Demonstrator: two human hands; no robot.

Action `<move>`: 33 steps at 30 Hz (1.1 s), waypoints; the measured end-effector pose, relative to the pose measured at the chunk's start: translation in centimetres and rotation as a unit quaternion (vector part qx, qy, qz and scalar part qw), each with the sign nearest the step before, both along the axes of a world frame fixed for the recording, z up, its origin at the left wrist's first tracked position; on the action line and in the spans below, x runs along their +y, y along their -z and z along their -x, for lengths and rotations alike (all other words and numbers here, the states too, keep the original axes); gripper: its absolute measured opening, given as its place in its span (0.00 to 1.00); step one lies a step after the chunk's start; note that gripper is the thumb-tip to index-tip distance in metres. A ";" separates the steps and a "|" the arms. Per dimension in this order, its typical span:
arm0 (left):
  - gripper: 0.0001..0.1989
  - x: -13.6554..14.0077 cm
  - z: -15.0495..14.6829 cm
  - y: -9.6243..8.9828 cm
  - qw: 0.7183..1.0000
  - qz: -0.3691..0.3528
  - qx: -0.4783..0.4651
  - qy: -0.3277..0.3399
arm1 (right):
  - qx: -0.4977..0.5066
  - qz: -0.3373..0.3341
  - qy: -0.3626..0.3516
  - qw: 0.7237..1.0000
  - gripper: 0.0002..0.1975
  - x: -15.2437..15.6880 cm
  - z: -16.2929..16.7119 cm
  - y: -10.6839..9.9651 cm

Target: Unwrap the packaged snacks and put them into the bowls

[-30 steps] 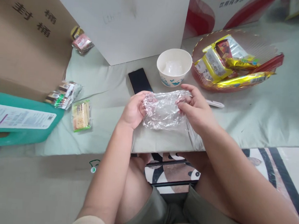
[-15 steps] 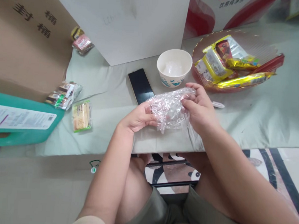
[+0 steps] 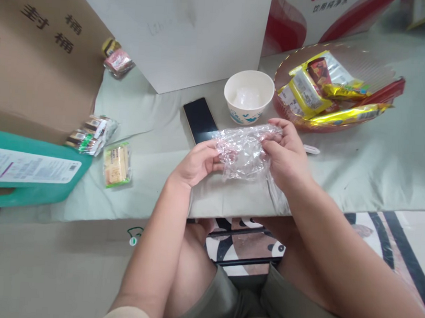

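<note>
A crumpled sheet of clear plastic film (image 3: 245,154) is stretched between my two hands, just above the front of the table. My left hand (image 3: 199,163) pinches its left edge, thumb against fingers. On the other side my right hand (image 3: 287,151) grips the film's right edge, and a loose strip hangs down below it. Whether the film is a bag or a flat wrap I cannot tell. Behind it stands a white paper bowl (image 3: 248,96) with a blue pattern and something clear inside. A black phone (image 3: 200,119) lies flat close to my left hand.
A ribbed clear basket (image 3: 293,63) holds several snack packets at the right. Behind stand a white box (image 3: 191,37) and a red-and-white carton (image 3: 289,24). At the left are a cardboard box (image 3: 41,72), a green jug (image 3: 52,195) and packaged biscuits (image 3: 117,165).
The plastic film is spread a little more, and its lower edge has lifted. My left hand's fingers have curled in more tightly; my right hand has shifted slightly right.
</note>
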State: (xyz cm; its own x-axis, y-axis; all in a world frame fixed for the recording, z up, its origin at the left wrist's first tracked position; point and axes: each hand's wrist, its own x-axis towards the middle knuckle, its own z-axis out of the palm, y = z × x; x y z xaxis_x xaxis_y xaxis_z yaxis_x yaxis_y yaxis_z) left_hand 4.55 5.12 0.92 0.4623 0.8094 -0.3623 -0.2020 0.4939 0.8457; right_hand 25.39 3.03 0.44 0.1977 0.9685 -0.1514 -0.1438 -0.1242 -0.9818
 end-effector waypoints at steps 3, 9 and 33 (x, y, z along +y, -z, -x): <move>0.21 -0.2 0.1 -0.3 0.998 -0.014 -0.003 0.057 | 0.010 0.006 0.016 1.000 0.23 0.0 0.0 0.0; 0.23 -0.4 0.0 -0.3 0.994 -0.056 -0.009 0.098 | 0.012 0.003 0.003 1.000 0.23 0.0 -0.2 0.0; 0.33 0.2 -0.5 -0.3 0.989 -0.069 -0.053 -0.117 | -0.016 -0.011 -0.013 1.000 0.18 -0.6 0.4 -1.1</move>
